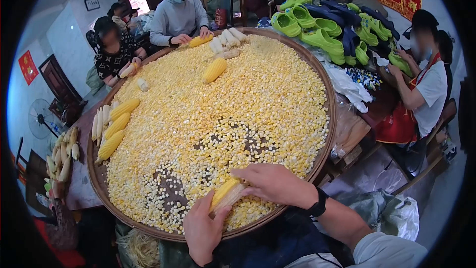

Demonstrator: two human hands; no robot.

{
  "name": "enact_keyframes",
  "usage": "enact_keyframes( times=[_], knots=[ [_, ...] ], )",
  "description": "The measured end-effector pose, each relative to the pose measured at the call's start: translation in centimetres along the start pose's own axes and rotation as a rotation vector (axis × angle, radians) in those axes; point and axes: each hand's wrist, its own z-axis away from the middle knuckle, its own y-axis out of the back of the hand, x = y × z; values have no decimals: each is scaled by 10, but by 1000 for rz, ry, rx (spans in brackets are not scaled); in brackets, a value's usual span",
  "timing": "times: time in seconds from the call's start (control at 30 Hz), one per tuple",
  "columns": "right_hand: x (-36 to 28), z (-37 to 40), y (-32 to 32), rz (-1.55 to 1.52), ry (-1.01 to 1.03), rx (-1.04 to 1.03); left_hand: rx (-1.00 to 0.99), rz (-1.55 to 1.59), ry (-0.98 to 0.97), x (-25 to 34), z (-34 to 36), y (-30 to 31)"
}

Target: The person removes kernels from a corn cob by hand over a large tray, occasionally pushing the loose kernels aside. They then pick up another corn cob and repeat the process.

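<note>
A partly stripped corn cob lies between my two hands, over the near edge of a large round tray. Yellow kernels remain along its upper side, while the lower side is bare and pale. My left hand grips the cob's left end, thumb along the bare part. My right hand closes around the other end, fingers on the kernels. Loose corn kernels cover the tray below and beyond my hands. Dark patches of tray bottom show just past the cob.
Whole corn cobs and stripped cobs rest at the tray's left. More bare cobs and one yellow cob lie farther back. Two people work across the tray. Green clogs are piled at right, beside a seated person.
</note>
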Motion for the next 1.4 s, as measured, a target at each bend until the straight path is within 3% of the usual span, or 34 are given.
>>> enact_keyframes(
  times=[0.07,0.37,0.47,0.6,0.77,0.97,1.4],
  knots=[
    [1,0,2,85,22,-146,-12,-16,42,4,1,2],
    [6,3,-2,5,51,-40,3,-10,-3,-7,1,-2],
    [2,2,4,6,-16,-143,-34,-10,80,4,1,3],
    [3,4,3,7,9,-119,-52,8,136,6,-1,4],
    [-4,2,6,-15,-47,-18,10,44,16,-4,1,-2],
    [1,0,5,60,72,-50,18,72,16,-3,2,-1],
    [1,1,6,92,83,-78,-18,27,74,-3,2,0]
  ],
)
